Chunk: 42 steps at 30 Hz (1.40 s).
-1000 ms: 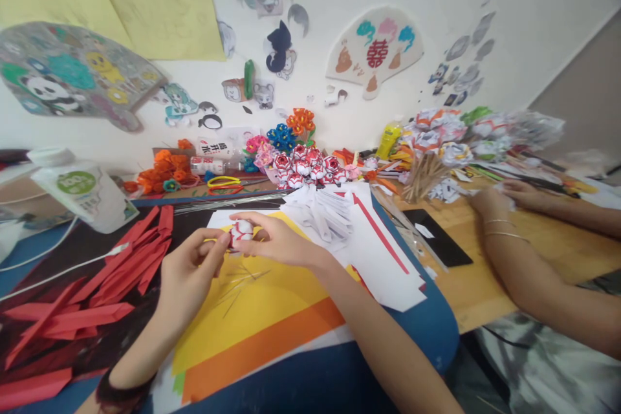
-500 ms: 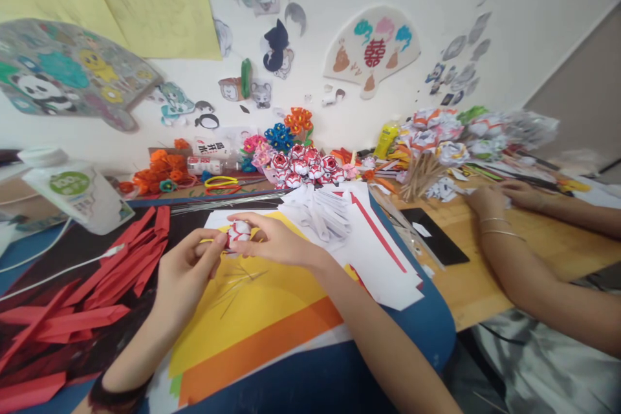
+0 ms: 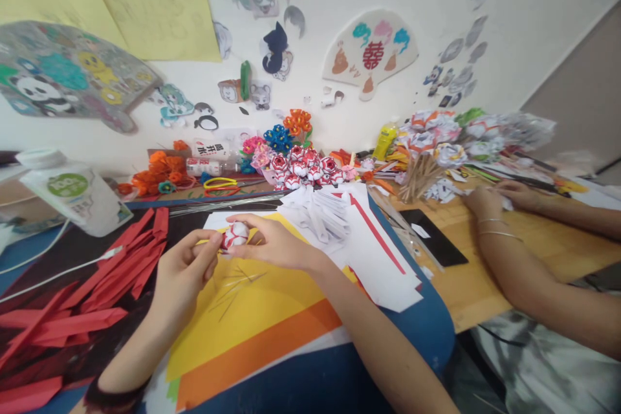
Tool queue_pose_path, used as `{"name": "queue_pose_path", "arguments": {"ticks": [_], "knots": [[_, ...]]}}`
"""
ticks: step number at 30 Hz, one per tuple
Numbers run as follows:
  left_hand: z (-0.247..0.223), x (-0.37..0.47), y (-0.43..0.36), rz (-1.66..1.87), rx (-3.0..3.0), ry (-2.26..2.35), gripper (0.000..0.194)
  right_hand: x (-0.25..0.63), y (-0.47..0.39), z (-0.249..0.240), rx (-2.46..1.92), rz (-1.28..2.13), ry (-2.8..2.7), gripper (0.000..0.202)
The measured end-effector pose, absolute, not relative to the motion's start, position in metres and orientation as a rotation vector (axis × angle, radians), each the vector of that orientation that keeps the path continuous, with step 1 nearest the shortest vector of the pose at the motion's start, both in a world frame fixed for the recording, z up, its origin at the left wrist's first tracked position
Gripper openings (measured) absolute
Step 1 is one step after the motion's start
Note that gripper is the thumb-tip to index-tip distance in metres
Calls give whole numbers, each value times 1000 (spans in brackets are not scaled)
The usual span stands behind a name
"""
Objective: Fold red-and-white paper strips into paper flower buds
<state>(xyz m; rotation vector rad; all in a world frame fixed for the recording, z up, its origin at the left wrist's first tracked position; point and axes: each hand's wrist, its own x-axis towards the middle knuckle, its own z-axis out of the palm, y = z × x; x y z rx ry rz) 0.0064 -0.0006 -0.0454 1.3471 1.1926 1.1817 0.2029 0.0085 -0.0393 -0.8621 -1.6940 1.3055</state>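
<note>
A small red-and-white paper flower is held between my two hands, above a yellow paper sheet. My left hand pinches its left side with thumb and fingers. From the right, my right hand grips the flower, its thumb low and its fingers over the top. Below the hands, several thin wires lie loose on the yellow sheet. An orange sheet sticks out from under it. Beyond my right hand, folded white paper strips are heaped on white sheets.
Folded red paper strips and a white cable lie at left, beside a white bottle. Finished red-and-white flowers stand at the back near scissors with yellow handles. At right, another person's hands work over a wooden table.
The paper flower has turned slightly between my fingers and shows more of its white side. Both hands stay in nearly the same place.
</note>
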Motion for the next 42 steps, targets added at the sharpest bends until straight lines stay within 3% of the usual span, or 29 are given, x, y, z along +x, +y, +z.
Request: {"name": "queue_pose_path", "arguments": {"ticks": [28, 35, 42], "knots": [[-42, 8, -3, 1228, 1408, 1250, 29, 203, 9, -33, -922, 1251, -1593, 51], [-35, 12, -1, 1313, 1681, 1229, 21, 208, 15, -35, -854, 1355, -1463, 48], [5, 41, 2, 1400, 2126, 1283, 17, 222, 15, -20, -532, 1645, -989, 48]]}}
